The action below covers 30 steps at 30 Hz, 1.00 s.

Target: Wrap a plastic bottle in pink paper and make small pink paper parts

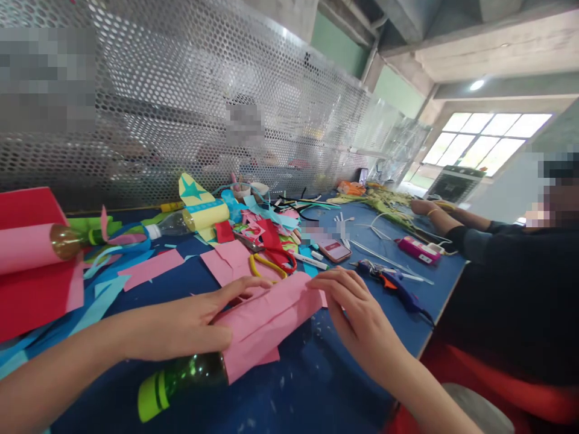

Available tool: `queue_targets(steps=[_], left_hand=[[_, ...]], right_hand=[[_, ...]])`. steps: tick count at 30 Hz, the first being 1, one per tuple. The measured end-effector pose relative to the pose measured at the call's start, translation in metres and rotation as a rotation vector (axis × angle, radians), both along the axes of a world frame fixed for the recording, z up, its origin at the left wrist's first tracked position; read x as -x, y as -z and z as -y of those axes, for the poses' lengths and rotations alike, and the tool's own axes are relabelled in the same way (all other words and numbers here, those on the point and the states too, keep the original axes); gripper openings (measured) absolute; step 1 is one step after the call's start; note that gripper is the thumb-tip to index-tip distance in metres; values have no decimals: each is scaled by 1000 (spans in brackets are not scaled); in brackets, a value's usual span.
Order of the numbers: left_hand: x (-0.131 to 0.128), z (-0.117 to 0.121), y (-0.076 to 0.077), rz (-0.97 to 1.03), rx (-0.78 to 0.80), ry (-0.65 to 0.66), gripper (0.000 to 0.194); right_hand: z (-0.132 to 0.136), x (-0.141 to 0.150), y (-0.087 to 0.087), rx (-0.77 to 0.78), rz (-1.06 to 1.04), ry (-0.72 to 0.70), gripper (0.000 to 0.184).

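A green plastic bottle (187, 374) with a lime cap lies on its side on the blue table (316, 386), wrapped in pink paper (266, 319). My left hand (190, 325) lies over the bottle and the near part of the paper, fingers curled around it with the thumb stretched along the paper's top edge. My right hand (353, 307) pinches the far end of the pink paper, fingers bent on its edge.
Scissors with yellow and red handles (271, 262), a blue-orange glue gun (389, 283), a phone (335, 250), a marker (312, 260), paper scraps and strips, a yellow paper rocket (203, 211) and a pink-wrapped bottle on red paper (31, 247) lie about. A perforated metal screen stands behind. Another person sits at right.
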State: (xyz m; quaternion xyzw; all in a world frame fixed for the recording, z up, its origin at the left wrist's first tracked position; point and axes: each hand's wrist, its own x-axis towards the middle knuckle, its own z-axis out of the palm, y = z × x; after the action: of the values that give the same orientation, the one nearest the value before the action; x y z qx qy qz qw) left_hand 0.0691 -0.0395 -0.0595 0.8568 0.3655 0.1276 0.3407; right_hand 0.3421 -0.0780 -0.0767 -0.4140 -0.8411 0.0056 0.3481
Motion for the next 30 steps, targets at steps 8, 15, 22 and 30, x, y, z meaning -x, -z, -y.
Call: queue_targets(steps=[8,15,22,30], left_hand=[[-4,1,-18,-13,256,27,71],[-3,-2,-26,-21,332,105,62],[-3,-3,-23,19,327,113,59],[-4,0,-28,18,289,120,49]], right_hand=[[-15,-2,-11,286,-269,70,36],[-31,5,-4,667,-347,-176,49],[-26,13,-11,690,-302,-155,49],[-28,10,-4,709,-368,-165,47]])
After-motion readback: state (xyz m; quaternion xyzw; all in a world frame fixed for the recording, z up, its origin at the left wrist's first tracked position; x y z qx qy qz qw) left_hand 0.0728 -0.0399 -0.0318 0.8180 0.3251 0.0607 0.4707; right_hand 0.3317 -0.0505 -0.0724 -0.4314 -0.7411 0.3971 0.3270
